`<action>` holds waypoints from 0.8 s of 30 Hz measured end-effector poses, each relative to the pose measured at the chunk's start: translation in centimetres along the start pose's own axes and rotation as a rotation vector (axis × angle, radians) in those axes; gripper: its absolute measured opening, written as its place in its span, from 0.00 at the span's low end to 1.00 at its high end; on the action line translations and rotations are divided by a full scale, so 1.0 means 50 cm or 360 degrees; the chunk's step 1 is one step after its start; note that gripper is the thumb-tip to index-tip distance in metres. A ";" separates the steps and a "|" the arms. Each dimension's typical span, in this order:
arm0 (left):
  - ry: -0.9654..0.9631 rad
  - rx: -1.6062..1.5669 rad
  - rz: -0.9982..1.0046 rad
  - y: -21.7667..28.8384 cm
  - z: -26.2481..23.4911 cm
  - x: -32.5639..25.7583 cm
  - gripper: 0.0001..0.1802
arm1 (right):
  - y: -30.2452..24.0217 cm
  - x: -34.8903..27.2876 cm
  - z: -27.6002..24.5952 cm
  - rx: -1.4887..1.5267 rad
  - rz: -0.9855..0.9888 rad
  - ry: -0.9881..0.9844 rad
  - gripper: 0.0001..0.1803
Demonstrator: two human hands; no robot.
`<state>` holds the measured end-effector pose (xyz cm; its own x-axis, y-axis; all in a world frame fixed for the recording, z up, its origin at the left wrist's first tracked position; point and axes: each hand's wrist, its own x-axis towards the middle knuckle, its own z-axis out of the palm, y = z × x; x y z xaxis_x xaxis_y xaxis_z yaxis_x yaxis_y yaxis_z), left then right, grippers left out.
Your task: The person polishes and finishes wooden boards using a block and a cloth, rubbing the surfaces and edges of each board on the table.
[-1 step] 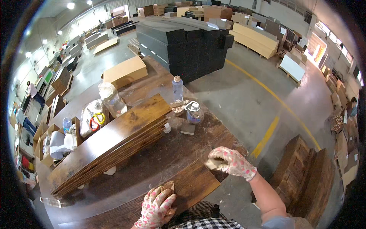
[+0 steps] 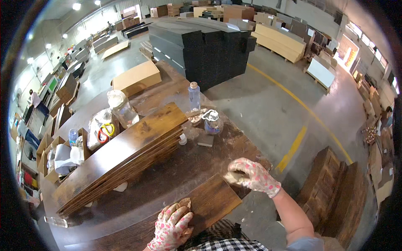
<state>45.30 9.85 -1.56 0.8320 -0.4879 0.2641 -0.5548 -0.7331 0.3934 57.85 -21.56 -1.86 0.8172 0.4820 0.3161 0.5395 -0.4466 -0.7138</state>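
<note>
Both my hands wear white gloves with pink spots, stained tan at the fingers. My left hand (image 2: pixel 172 226) rests on a dark brown wooden board (image 2: pixel 215 198) at the near side of the table. Its bent fingers press on a crumpled tan scrap (image 2: pixel 185 203) that looks like cloth. By the board's right end, my right hand (image 2: pixel 251 176) is raised slightly, thumb and fingers curled together in a pinch. What they hold, if anything, cannot be made out. Beyond the board lies a slanting stack of similar boards (image 2: pixel 125 154).
The worktable (image 2: pixel 230 146) also bears a small dark block (image 2: pixel 205 140), a jar (image 2: pixel 213 125), a clear bottle (image 2: pixel 194 97), scissors (image 2: pixel 106 133), and an open carton (image 2: pixel 86 144). A large black stack (image 2: pixel 209 54) stands beyond. Brown panels (image 2: pixel 331 188) stand right of me.
My right hand's fingers have shifted very slightly at the board's end. My left hand and the board stay where they were.
</note>
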 end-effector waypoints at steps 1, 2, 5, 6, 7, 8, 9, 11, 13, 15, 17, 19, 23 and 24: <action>-0.0013 -0.0006 0.0004 0.001 0.000 -0.001 0.30 | -0.001 0.007 0.009 0.0004 0.0014 0.0004 0.15; 0.0001 -0.0009 0.0004 0.002 -0.001 0.000 0.30 | -0.004 0.024 0.021 -0.0003 -0.0060 0.0050 0.15; 0.0035 -0.0014 0.0045 0.001 0.003 0.012 0.29 | 0.006 0.009 0.017 -0.0031 -0.0144 0.0081 0.17; 0.0054 -0.0003 0.0036 0.000 0.004 0.010 0.29 | 0.016 0.002 0.017 -0.0016 -0.0172 0.0032 0.21; 0.0047 0.0009 0.0021 0.001 0.002 0.007 0.29 | 0.001 -0.007 -0.001 0.0083 -0.0015 -0.0158 0.20; 0.0058 0.0009 0.0008 0.002 0.000 0.003 0.29 | 0.000 -0.014 -0.010 0.0265 0.0024 -0.0309 0.19; 0.0067 -0.0005 0.0015 0.004 -0.001 0.004 0.29 | -0.010 -0.023 -0.018 0.0224 0.0035 -0.0318 0.19; 0.0043 0.0025 -0.0007 0.010 -0.004 0.005 0.28 | -0.017 -0.019 -0.018 0.0176 -0.0034 -0.0178 0.16; -0.0002 0.0058 -0.0019 0.015 -0.008 0.014 0.27 | -0.031 0.011 -0.009 0.0134 -0.0156 0.0075 0.12; -0.0060 0.0020 0.0040 0.000 -0.004 0.023 0.28 | -0.016 0.011 0.005 0.0051 -0.0143 0.0107 0.09; -0.0115 -0.0012 0.0089 -0.011 -0.002 0.026 0.29 | -0.018 -0.011 -0.003 0.0104 -0.0057 -0.0056 0.13; -0.0078 0.0008 0.0057 -0.012 -0.004 0.013 0.30 | -0.021 -0.052 -0.022 0.0239 0.0083 -0.0351 0.17; -0.0144 0.0125 0.0041 -0.009 0.005 0.003 0.30 | -0.040 -0.117 -0.051 0.0274 0.0203 -0.0345 0.16; -0.0149 0.0138 0.0035 -0.013 0.007 -0.001 0.32 | -0.035 -0.117 -0.042 0.0310 0.0162 -0.0191 0.15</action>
<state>45.62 10.16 -2.13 0.8183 -0.5436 0.1869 -0.5742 -0.7579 0.3097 52.56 -25.15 -1.14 0.8289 0.5334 0.1683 0.3970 -0.3491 -0.8488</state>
